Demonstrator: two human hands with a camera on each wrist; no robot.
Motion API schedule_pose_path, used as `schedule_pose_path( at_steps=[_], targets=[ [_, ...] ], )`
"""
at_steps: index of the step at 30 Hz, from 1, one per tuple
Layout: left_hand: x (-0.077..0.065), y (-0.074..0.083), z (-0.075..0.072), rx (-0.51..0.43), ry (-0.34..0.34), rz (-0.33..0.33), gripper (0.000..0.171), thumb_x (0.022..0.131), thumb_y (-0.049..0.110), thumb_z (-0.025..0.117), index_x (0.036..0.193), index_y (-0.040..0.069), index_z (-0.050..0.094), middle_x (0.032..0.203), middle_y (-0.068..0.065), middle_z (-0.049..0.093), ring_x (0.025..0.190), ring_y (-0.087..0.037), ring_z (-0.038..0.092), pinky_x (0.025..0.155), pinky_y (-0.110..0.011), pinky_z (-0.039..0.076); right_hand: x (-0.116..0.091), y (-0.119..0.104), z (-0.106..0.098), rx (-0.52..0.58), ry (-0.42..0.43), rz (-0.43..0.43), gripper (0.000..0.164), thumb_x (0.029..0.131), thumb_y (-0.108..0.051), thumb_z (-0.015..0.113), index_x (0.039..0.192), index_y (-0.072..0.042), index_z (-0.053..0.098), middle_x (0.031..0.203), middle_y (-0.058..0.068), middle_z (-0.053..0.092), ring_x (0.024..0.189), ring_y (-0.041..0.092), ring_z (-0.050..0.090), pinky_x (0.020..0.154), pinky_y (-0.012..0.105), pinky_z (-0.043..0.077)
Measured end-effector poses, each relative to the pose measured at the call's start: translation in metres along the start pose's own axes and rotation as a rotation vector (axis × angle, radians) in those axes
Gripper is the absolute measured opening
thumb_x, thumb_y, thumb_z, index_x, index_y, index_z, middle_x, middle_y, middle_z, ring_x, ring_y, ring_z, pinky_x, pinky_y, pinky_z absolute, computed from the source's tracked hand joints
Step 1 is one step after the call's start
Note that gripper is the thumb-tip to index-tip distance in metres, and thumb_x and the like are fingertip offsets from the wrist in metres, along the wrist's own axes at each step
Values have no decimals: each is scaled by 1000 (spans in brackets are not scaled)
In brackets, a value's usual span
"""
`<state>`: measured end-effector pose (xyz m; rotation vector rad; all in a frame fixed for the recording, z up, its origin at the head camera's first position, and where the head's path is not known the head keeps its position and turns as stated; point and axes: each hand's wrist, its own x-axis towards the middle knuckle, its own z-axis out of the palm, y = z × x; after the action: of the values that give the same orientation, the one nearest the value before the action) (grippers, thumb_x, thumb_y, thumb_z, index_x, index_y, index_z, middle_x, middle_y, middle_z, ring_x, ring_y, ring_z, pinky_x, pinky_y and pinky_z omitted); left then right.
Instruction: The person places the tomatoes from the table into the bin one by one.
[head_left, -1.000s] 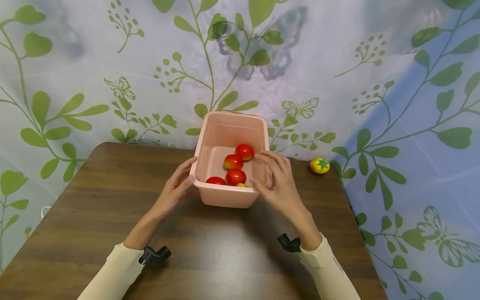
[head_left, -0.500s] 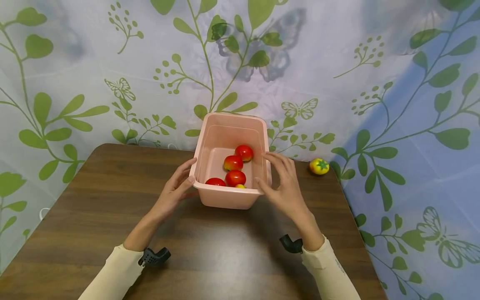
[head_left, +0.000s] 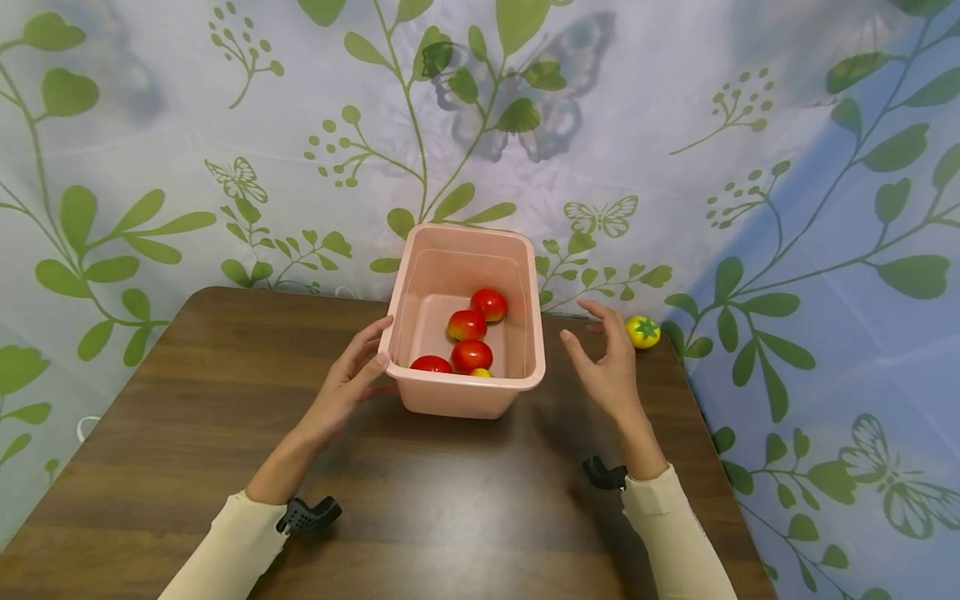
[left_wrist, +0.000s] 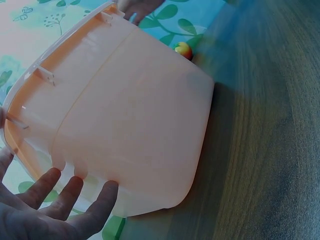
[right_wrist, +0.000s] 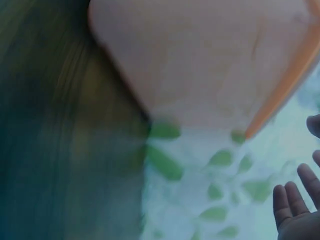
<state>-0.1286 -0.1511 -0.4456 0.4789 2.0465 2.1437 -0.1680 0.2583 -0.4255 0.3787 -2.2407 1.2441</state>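
Observation:
In the head view, a pink plastic bin (head_left: 457, 396) stands on the wooden table against the wall. My left hand (head_left: 351, 379) holds its left front corner, with the thumb at the rim. The left wrist view shows several left fingertips (left_wrist: 111, 187) against the bin's outer wall. Several red toy fruits (head_left: 467, 325) lie inside the bin, and a bit of something yellow (head_left: 482, 373) shows behind the front rim. Right of the bin my right hand (head_left: 611, 367) is in the air, fingers loosely bent, holding nothing. Just beyond it lies a yellow toy fruit with a green star-shaped top (head_left: 643, 332).
The wooden table (head_left: 420, 508) ends at the back against a wall cloth (head_left: 300, 100) printed with leaves and butterflies. Its right edge runs close beside the yellow fruit. A black wrist mount (head_left: 309, 514) sits on each forearm.
My right hand has left the bin's right rim and moved right, near the yellow fruit. The left hand, the bin and the red fruits have stayed in place.

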Motion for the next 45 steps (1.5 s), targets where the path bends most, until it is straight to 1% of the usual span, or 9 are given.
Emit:
schedule_pose_path(
  at_steps=[4,7,11,13,18,22,27,40,45],
  targets=[
    [0,1,1,-6,-2,2,57,117,21,46,170,30,30,168,-25,36,137,-13,59,107,-64,58,3,35,-11,4,66,89,53,96,-8,80,146,-8,63,147,15,62,140,30,55,106,20,48],
    [-1,0,1,-10,-5,5,57,117,20,46,170,29,30,168,-25,35,137,-13,59,106,-62,59,7,63,-21,-69,118,150,55,95,-13,82,146,-8,62,143,21,60,134,41,51,102,21,40],
    [0,0,2,-10,-6,14,57,116,19,46,170,29,30,168,-25,36,137,-14,59,106,-60,60,13,97,-36,-173,151,246,60,95,-20,83,149,-7,58,142,29,52,125,52,41,97,46,34],
    [1,1,2,-10,-3,19,57,116,19,46,170,29,30,168,-25,36,137,-14,59,106,-61,60,17,112,-42,-158,175,292,61,95,-18,82,149,-5,57,147,29,49,130,53,40,101,55,36],
    [2,1,1,-5,5,19,57,116,20,47,170,29,31,167,-25,36,137,-14,60,106,-65,58,23,140,-53,-98,251,399,64,93,-16,83,149,-1,56,153,24,51,146,45,43,120,61,37],
    [1,0,1,3,6,17,57,116,20,47,170,29,30,168,-24,37,136,-12,60,106,-65,58,22,152,-57,-130,241,479,74,90,-22,86,153,-2,52,155,26,50,147,45,43,126,59,33],
    [0,-1,2,-1,4,16,57,116,20,47,170,29,30,169,-23,37,137,-11,60,107,-66,57,17,162,-58,-200,160,564,86,89,-28,86,160,-4,44,156,31,46,141,48,45,122,61,37],
    [0,-2,2,-7,-7,20,57,116,20,46,170,29,30,168,-25,37,137,-12,59,107,-66,57,11,175,-49,-226,155,623,77,92,-25,82,157,-3,45,153,32,43,140,49,46,124,62,39],
    [-1,-2,0,12,5,10,57,116,21,46,170,30,30,170,-23,36,138,-13,58,108,-72,54,12,171,-47,-225,144,634,78,93,-27,82,158,-4,44,153,32,42,139,49,46,124,62,39]
  ],
)
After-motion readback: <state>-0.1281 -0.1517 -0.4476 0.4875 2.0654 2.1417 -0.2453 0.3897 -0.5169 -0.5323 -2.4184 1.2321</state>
